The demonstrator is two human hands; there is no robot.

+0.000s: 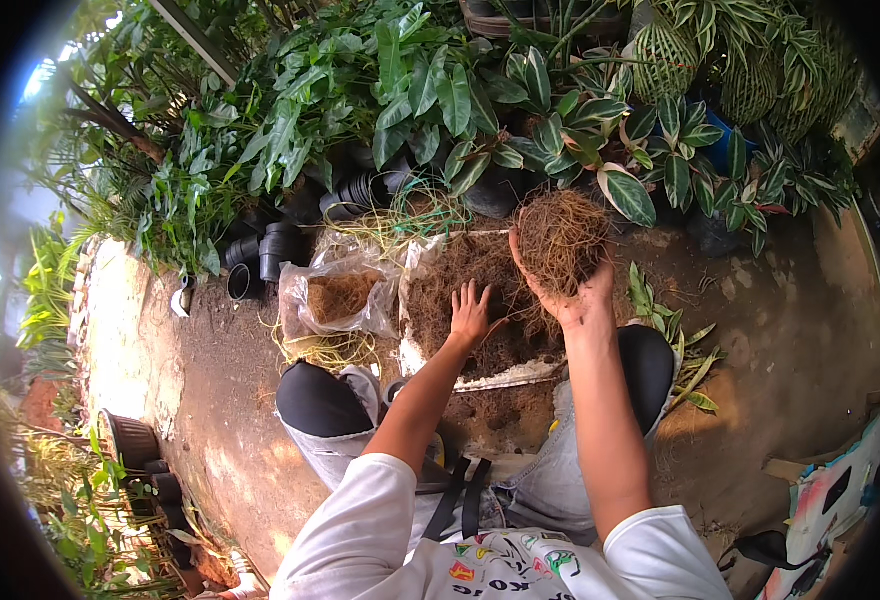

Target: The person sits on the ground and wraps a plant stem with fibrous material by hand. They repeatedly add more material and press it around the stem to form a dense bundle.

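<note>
My right hand (593, 292) holds up a round ball of matted roots and soil (563, 240), its palm and fingers cupped around the lower side. My left hand (471, 313) lies with fingers spread on a heap of dark, fibrous potting mix (440, 300). The heap rests on a white sheet or sack (511, 377) whose edges show around it. Left of the heap is a clear plastic bag (297, 292) with brown fibre (342, 294) inside, probably coir.
Black plastic pots (278, 251) lie beyond the bag, near tangled yellow-green strands (380, 225). Leafy potted plants (440, 97) line the far side. Cut variegated leaves (680, 345) lie by my right knee. A painted board (837, 495) stands at the lower right.
</note>
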